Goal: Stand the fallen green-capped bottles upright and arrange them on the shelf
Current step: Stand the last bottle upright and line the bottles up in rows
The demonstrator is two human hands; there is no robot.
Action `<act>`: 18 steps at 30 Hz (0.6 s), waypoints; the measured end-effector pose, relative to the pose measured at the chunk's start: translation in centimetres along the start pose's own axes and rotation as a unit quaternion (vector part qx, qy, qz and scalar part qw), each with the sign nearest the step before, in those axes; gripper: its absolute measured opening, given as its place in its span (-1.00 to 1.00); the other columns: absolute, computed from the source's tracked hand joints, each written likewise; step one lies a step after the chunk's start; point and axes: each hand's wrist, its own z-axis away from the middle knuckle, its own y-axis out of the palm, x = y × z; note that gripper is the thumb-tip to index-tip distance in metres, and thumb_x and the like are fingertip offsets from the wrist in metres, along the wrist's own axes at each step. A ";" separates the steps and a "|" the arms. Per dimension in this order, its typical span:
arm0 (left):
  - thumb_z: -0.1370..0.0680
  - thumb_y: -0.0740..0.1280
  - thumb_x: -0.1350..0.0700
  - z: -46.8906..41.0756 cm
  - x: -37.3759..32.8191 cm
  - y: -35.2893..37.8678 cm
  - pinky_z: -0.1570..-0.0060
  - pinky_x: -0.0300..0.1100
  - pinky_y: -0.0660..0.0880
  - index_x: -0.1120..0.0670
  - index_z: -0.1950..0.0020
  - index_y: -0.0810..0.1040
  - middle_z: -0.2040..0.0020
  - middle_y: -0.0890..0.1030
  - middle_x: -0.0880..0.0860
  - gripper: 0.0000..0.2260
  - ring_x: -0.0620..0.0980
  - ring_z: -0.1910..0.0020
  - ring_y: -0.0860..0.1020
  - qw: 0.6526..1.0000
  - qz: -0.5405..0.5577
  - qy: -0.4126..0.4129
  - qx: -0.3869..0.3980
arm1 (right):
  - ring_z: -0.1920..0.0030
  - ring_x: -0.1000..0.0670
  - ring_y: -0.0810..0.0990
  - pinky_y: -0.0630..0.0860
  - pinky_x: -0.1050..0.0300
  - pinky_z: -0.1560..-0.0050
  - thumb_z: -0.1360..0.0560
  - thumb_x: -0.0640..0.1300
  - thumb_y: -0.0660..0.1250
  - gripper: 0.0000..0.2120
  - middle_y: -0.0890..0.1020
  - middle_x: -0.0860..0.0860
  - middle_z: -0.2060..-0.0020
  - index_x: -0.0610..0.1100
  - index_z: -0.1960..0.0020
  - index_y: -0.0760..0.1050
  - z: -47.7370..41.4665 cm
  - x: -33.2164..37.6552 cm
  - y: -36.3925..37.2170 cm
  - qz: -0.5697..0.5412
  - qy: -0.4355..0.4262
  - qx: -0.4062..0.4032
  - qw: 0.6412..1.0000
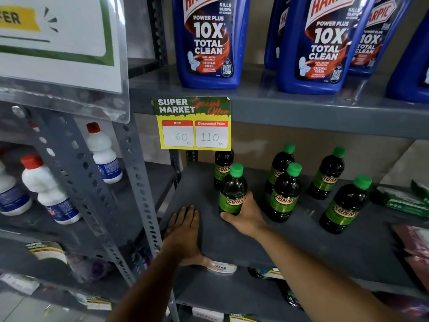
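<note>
Left hand (183, 231) is lying flat on the front left corner of the grey shelf (232, 242), fingers together and straight, holding nothing; it looks to be bracing.

Right hand (243, 217) is wrapping the base of the front-left bottle (232, 190): thumb at the near side, fingers curling round the far side, closed on the lower label. The bottle is standing upright, just in front of another bottle (222, 168) whose cap is hiding behind the price tag (193, 123).

Further right, four more bottles are standing upright: a close pair (284, 194), one behind (327, 175), one at the front (343, 205). None is lying down in view.

Judgement on handling: dark liquid is filling each bottle nearly to the neck, so each is probably moderately heavy and bottom-weighted. The plastic wall is looking stiff but smooth, possibly slippery on the glossy label. A low grip around the body suits sliding; the narrow green cap (236, 169) is a poorer hold.
</note>
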 end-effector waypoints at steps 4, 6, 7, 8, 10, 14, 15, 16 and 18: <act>-0.18 0.43 -0.54 0.1 0.1 0.0 -0.56 0.09 -0.21 0.14 -0.59 -0.27 -0.63 -0.21 0.12 0.35 0.14 -0.59 -0.22 1.000 -0.004 0.000 -0.001 | -0.23 -0.02 0.51 0.43 0.10 -0.14 -0.29 0.00 0.58 -0.25 0.55 0.01 -0.19 -0.05 -0.34 0.27 -0.3 -0.6 -0.4 0.033 -0.002 0.038 0.999; -0.16 0.43 -0.54 0.0 0.0 0.0 -0.56 0.09 -0.21 0.13 -0.59 -0.28 -0.63 -0.21 0.12 0.37 0.14 -0.59 -0.22 1.000 -0.003 -0.001 0.003 | -0.22 -0.02 0.53 0.46 0.07 -0.16 -0.26 0.07 0.59 -0.24 0.57 0.01 -0.21 -0.04 -0.33 0.30 -0.1 -0.5 -0.3 0.054 -0.002 0.023 0.998; -0.15 0.44 -0.54 0.0 0.0 0.0 -0.56 0.09 -0.21 0.13 -0.59 -0.28 -0.62 -0.22 0.11 0.38 0.13 -0.59 -0.23 1.000 0.001 -0.003 0.003 | -0.22 -0.03 0.53 0.46 0.05 -0.17 -0.25 0.08 0.59 -0.23 0.57 0.01 -0.22 -0.04 -0.33 0.30 0.0 -0.5 -0.2 0.054 -0.001 0.020 0.998; -0.14 0.44 -0.55 0.0 0.0 0.0 -0.56 0.09 -0.21 0.13 -0.59 -0.28 -0.62 -0.22 0.11 0.38 0.12 -0.59 -0.23 1.000 0.004 -0.004 0.004 | -0.23 -0.03 0.52 0.46 0.06 -0.18 -0.25 0.08 0.59 -0.22 0.56 0.00 -0.23 -0.05 -0.33 0.29 0.0 -0.4 0.0 0.052 0.000 0.022 0.998; -0.14 0.44 -0.55 -0.1 -0.1 0.0 -0.56 0.08 -0.21 0.13 -0.59 -0.28 -0.62 -0.22 0.11 0.39 0.12 -0.59 -0.23 1.000 0.001 -0.003 0.005 | -0.25 -0.02 0.50 0.42 0.10 -0.18 -0.27 0.06 0.58 -0.19 0.53 0.01 -0.25 -0.05 -0.37 0.24 0.0 -0.4 -0.1 0.049 0.002 0.049 0.998; -0.15 0.45 -0.54 -0.1 0.0 0.0 -0.56 0.09 -0.22 0.13 -0.58 -0.29 -0.62 -0.23 0.11 0.39 0.13 -0.58 -0.24 1.000 0.001 -0.005 0.010 | -0.28 0.03 0.45 0.34 0.17 -0.17 -0.38 -0.03 0.51 -0.26 0.49 0.02 -0.28 -0.03 -0.43 0.20 -0.1 -0.5 -0.7 0.054 -0.011 0.086 0.995; -0.15 0.45 -0.54 -0.1 0.0 0.1 -0.56 0.09 -0.21 0.13 -0.58 -0.29 -0.62 -0.24 0.11 0.39 0.13 -0.58 -0.24 1.000 0.000 -0.004 0.009 | -0.26 0.05 0.44 0.32 0.18 -0.16 -0.39 -0.05 0.51 -0.28 0.50 0.02 -0.29 -0.03 -0.43 0.21 -0.1 -0.5 -0.7 0.053 -0.015 0.078 0.995; -0.14 0.44 -0.55 -0.1 0.0 0.1 -0.56 0.09 -0.21 0.13 -0.58 -0.29 -0.62 -0.24 0.11 0.39 0.13 -0.58 -0.25 1.000 0.000 -0.003 0.007 | -0.26 0.05 0.45 0.32 0.18 -0.16 -0.39 -0.05 0.52 -0.28 0.51 0.01 -0.28 -0.04 -0.42 0.23 0.0 -0.4 -0.7 0.053 -0.018 0.069 0.996; -0.13 0.43 -0.56 -0.1 0.0 0.2 -0.57 0.09 -0.20 0.13 -0.58 -0.30 -0.62 -0.24 0.11 0.40 0.12 -0.58 -0.24 1.000 0.002 -0.003 0.004 | -0.27 0.01 0.48 0.33 0.19 -0.15 -0.37 -0.05 0.53 -0.31 0.53 -0.01 -0.27 -0.06 -0.40 0.28 0.2 -0.3 -0.7 0.062 -0.025 0.063 0.996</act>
